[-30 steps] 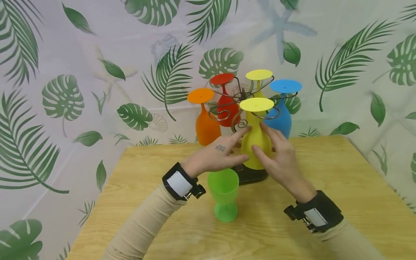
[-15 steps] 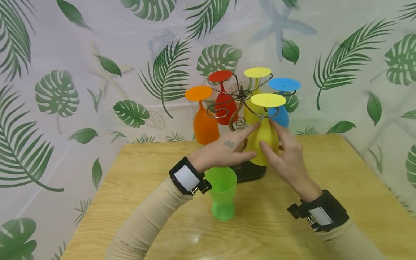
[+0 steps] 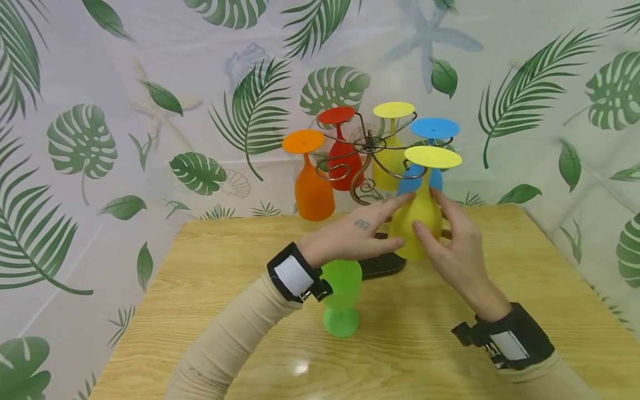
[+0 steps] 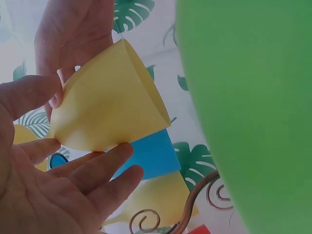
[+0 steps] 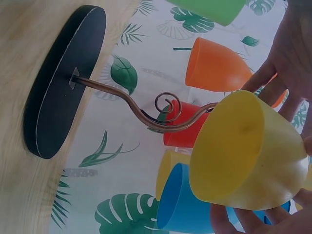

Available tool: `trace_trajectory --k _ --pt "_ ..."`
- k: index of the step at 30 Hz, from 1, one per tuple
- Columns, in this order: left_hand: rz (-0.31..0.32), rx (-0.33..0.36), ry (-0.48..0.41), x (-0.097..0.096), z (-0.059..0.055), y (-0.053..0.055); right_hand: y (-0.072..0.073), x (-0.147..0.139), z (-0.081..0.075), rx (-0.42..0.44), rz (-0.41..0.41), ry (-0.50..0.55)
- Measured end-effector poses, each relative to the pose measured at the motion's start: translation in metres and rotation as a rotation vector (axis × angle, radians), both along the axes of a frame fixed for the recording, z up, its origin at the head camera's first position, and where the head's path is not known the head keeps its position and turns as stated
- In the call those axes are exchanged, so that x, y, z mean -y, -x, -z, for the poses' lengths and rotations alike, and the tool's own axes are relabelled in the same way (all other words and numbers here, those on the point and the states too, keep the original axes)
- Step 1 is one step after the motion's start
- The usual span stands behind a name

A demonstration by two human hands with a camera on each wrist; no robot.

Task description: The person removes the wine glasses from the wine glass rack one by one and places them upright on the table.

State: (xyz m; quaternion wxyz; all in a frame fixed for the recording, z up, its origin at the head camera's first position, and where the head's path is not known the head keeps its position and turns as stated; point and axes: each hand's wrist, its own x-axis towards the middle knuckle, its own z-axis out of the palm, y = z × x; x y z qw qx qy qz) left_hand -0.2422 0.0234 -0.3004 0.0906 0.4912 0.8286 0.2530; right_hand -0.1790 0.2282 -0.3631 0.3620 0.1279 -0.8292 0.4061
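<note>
A yellow goblet (image 3: 417, 228) hangs upside down between both hands, its foot raised just right of a front loop of the wire rack (image 3: 370, 144). My left hand (image 3: 350, 233) holds the bowl from the left, index finger near the stem and thumb lower down. From the other side my right hand (image 3: 457, 244) grips it, thumb on the front of the bowl and fingers behind. In the right wrist view the bowl's open mouth (image 5: 224, 141) shows nothing inside. A green goblet (image 3: 342, 286) stands upright on the table, below the left wrist.
Orange (image 3: 314, 194), red (image 3: 345, 164), yellow (image 3: 390, 161) and blue (image 3: 435, 128) goblets hang upside down by their feet on the rack. Its black base (image 3: 382, 266) sits on the wooden table (image 3: 240, 355). Behind is a leaf-print cloth (image 3: 150, 111).
Both hands have moved right with the yellow goblet, and its foot has slid out along the front wire loop to beyond its end. The green goblet stays standing.
</note>
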Motion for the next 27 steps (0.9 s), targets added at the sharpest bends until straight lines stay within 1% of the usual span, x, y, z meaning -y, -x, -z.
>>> trace_trajectory --k 3,9,13,19,21,24,27 --pt "0.014 0.006 -0.018 -0.001 0.0 -0.004 -0.007 -0.002 0.0 0.0 0.006 0.002" --pt "0.036 -0.02 -0.024 -0.002 0.0 -0.013 -0.018 -0.004 0.001 -0.018 0.001 0.001" --pt "0.049 -0.048 -0.031 0.0 0.002 -0.023 -0.025 -0.003 0.002 -0.019 -0.013 0.023" --pt "0.034 -0.108 -0.038 0.004 0.005 -0.037 -0.035 0.0 0.002 -0.028 -0.032 0.044" --pt "0.031 -0.12 -0.046 0.004 0.006 -0.04 -0.038 0.0 0.002 -0.035 -0.033 0.04" --pt "0.038 -0.12 -0.064 0.005 0.008 -0.042 -0.043 0.0 0.003 -0.038 -0.032 0.03" --pt "0.057 -0.106 -0.083 0.006 0.01 -0.043 -0.048 -0.001 0.004 -0.046 -0.036 0.021"
